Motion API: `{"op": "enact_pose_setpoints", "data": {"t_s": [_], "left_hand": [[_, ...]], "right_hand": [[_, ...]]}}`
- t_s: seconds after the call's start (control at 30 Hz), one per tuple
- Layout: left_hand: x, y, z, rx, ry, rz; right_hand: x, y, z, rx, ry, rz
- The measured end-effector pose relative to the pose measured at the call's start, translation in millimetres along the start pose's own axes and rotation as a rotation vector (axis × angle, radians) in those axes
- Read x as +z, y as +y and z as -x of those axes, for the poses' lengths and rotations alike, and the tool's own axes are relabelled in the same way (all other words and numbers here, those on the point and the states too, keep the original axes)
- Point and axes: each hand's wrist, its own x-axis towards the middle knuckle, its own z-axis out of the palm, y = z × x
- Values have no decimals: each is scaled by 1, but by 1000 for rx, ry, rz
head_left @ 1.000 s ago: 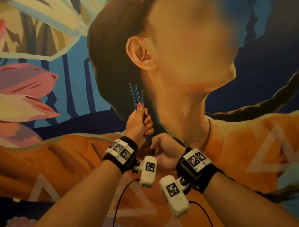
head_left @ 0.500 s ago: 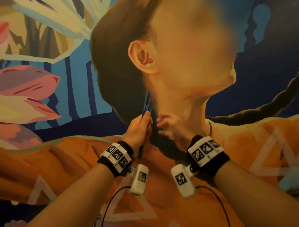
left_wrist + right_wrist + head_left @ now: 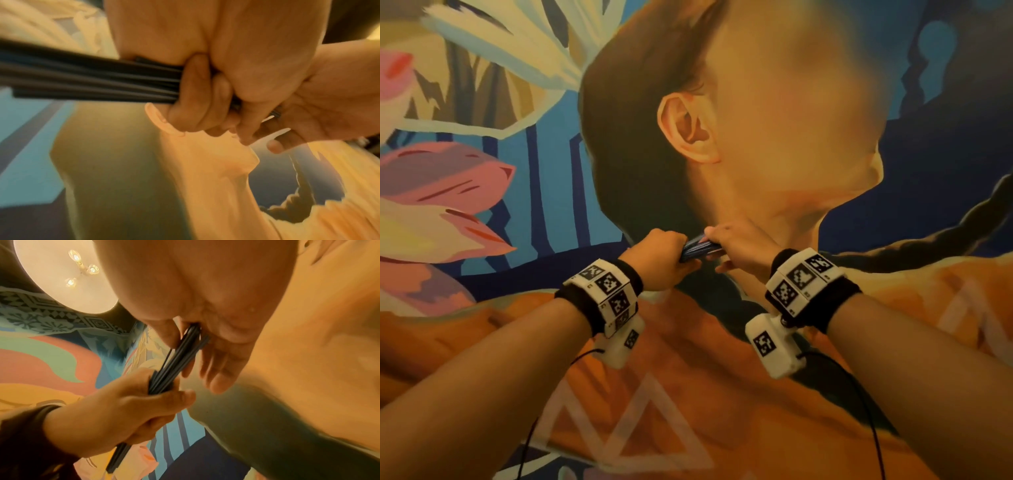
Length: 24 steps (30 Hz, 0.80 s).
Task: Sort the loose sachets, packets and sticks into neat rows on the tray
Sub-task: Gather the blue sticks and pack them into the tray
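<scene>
A bundle of thin dark sticks (image 3: 698,248) lies almost level between my two hands, held up in the air in front of a painted wall. My left hand (image 3: 661,260) grips one part of the bundle in a fist, and the sticks (image 3: 92,81) jut out past its fingers (image 3: 195,105). My right hand (image 3: 739,245) holds the other end, where the sticks (image 3: 172,368) run between its thumb and straight fingers (image 3: 222,345). No tray, sachets or packets appear in any view.
A large painted mural (image 3: 774,120) of a person's head, an orange top and flowers fills the wall close ahead. A round ceiling lamp (image 3: 61,272) glows overhead in the right wrist view. No table or floor is in view.
The bundle stood upright in my left hand a second ago; it now lies nearly level. My right hand left the bundle's lower end, rose, and took hold of its right end.
</scene>
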Motion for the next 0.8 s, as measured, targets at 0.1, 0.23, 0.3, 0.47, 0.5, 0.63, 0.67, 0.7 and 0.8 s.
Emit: {"op": "enact_pose_setpoints", "data": {"t_s": [0.1,0.23,0.3,0.47,0.5,0.63,0.67,0.7,0.8], "left_hand": [[-8,-1,-1,-21,-39,-163],[-17,3,-1,73,-30,-159],[-20,11,-1,134,-41,-202],[-19,18,0,-25,49,-95],[-18,15,1,-76,88,19],[-16,16,3,-89,140,197],[-17,18,5,-65,138,200],[-17,19,6,-44,128,202],[-18,19,6,21,72,182]], "right_hand": [[-6,-8,7,-217,66,338],[12,-26,28,-474,11,859],[22,-29,30,-445,43,990],[29,-35,26,-366,80,1157],[30,-36,25,-358,81,1153],[27,-35,27,-349,42,1123],[26,-34,27,-349,41,1124],[25,-34,27,-350,45,1129],[24,-30,27,-366,65,1158]]}}
